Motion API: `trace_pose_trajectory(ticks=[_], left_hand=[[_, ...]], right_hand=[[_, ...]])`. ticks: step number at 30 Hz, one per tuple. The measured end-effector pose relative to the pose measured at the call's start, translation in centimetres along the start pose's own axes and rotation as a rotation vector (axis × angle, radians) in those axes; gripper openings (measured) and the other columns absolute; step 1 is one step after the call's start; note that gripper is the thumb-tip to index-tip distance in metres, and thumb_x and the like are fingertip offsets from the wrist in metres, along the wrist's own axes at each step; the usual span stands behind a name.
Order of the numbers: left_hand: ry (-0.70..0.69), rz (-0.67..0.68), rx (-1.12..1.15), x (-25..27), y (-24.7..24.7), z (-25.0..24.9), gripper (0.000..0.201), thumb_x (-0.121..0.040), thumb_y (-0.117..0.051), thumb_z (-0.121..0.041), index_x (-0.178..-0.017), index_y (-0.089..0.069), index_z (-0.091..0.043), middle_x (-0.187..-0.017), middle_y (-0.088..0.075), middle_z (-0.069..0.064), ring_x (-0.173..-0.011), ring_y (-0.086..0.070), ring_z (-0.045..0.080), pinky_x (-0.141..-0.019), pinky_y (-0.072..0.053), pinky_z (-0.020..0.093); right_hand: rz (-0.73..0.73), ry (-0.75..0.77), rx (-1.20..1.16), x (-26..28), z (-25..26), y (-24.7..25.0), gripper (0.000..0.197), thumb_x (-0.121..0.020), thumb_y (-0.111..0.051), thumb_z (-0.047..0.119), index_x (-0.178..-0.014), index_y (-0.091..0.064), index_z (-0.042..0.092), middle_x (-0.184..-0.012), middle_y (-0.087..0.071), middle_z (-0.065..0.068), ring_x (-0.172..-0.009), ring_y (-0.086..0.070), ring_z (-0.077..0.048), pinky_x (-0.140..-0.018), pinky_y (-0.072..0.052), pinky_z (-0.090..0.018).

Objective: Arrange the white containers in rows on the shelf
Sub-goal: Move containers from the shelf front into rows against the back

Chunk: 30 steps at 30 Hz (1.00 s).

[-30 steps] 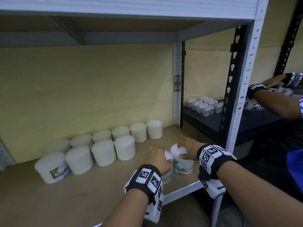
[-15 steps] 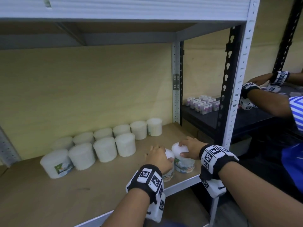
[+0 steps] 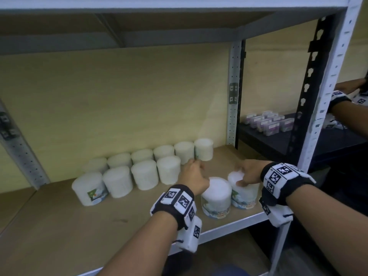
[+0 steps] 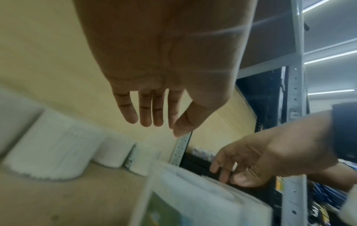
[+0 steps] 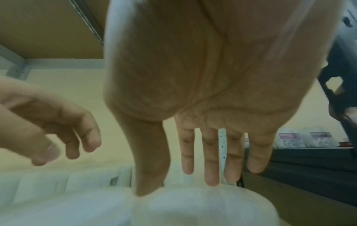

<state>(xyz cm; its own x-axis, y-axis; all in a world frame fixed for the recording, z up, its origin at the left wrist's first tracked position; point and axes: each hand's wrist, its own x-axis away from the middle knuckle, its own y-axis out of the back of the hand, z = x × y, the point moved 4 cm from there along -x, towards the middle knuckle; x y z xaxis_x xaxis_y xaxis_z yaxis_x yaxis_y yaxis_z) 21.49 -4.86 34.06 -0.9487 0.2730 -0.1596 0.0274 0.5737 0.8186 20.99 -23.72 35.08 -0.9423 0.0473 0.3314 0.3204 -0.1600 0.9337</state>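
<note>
Two rows of white containers stand at the back left of the shelf, the back row (image 3: 163, 152) along the wall and the front row (image 3: 145, 174) before it. Two labelled white containers stand near the front edge. My left hand (image 3: 196, 168) hovers open just past the left one (image 3: 216, 198), fingers straight and holding nothing (image 4: 154, 122). My right hand (image 3: 242, 174) grips the right container (image 3: 245, 198) from above, thumb on the near side of its lid (image 5: 203, 206), fingers over the far side.
The brown shelf board (image 3: 79, 226) has bare room at the front left. A grey upright post (image 3: 322, 116) stands at the right front corner. Beyond it, another person's hands (image 3: 342, 104) work at a dark shelf holding small purple-labelled boxes (image 3: 268, 122).
My left hand has let go of the left front container and moved forward toward the rows. My right hand stays on its container.
</note>
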Motion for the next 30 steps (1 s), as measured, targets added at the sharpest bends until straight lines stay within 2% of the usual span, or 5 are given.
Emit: trace_pose_trajectory(ticks=[3,7,11,22,30], left_hand=[[0.073,0.006,-0.018,-0.5,2.2,2.9,0.039,-0.077,-0.06,-0.01,-0.115,-0.056,-0.012,-0.122,-0.05,0.007,-0.116,-0.051,0.025,-0.1,-0.046,0.041],[0.166,-0.015,-0.059,-1.0,5.1,7.3,0.035,-0.081,-0.061,-0.018,-0.116,-0.055,-0.017,-0.124,-0.051,0.004,-0.115,-0.052,0.024,-0.1,-0.046,0.04],[0.23,-0.019,-0.094,-1.4,7.5,11.2,0.035,-0.083,-0.06,-0.02,-0.117,-0.055,-0.014,-0.124,-0.052,0.007,-0.112,-0.053,0.023,-0.088,-0.044,0.027],[0.304,0.016,-0.128,-3.5,9.5,17.2,0.044,-0.088,-0.058,-0.024,-0.129,-0.047,-0.01,-0.134,-0.045,0.009,-0.121,-0.047,0.024,-0.097,-0.042,0.031],[0.268,0.028,-0.211,-5.6,8.9,18.4,0.052,-0.091,-0.055,-0.033,-0.135,-0.046,-0.007,-0.14,-0.045,0.012,-0.127,-0.046,0.026,-0.104,-0.04,0.033]], right_hand=[[-0.034,0.013,-0.075,-0.8,1.5,0.8,0.059,-0.09,-0.061,0.033,-0.143,-0.042,0.014,-0.144,-0.046,-0.006,-0.129,-0.048,-0.023,-0.108,-0.04,-0.032],[-0.106,0.091,-0.158,-2.3,5.3,1.4,0.04,-0.088,-0.063,0.028,-0.125,-0.056,0.016,-0.129,-0.056,-0.005,-0.115,-0.055,-0.022,-0.1,-0.046,-0.032],[-0.165,0.192,-0.195,-3.7,10.4,1.8,0.032,-0.089,-0.061,0.026,-0.119,-0.061,0.015,-0.123,-0.059,-0.006,-0.099,-0.054,-0.018,-0.084,-0.045,-0.025],[-0.168,0.29,-0.065,-8.3,20.0,1.0,0.047,-0.093,-0.056,0.032,-0.134,-0.05,0.01,-0.138,-0.049,-0.008,-0.125,-0.049,-0.023,-0.1,-0.04,-0.027],[-0.154,0.255,0.056,-11.8,21.9,0.6,0.056,-0.093,-0.054,0.039,-0.135,-0.047,0.003,-0.14,-0.049,-0.012,-0.127,-0.05,-0.027,-0.106,-0.043,-0.034]])
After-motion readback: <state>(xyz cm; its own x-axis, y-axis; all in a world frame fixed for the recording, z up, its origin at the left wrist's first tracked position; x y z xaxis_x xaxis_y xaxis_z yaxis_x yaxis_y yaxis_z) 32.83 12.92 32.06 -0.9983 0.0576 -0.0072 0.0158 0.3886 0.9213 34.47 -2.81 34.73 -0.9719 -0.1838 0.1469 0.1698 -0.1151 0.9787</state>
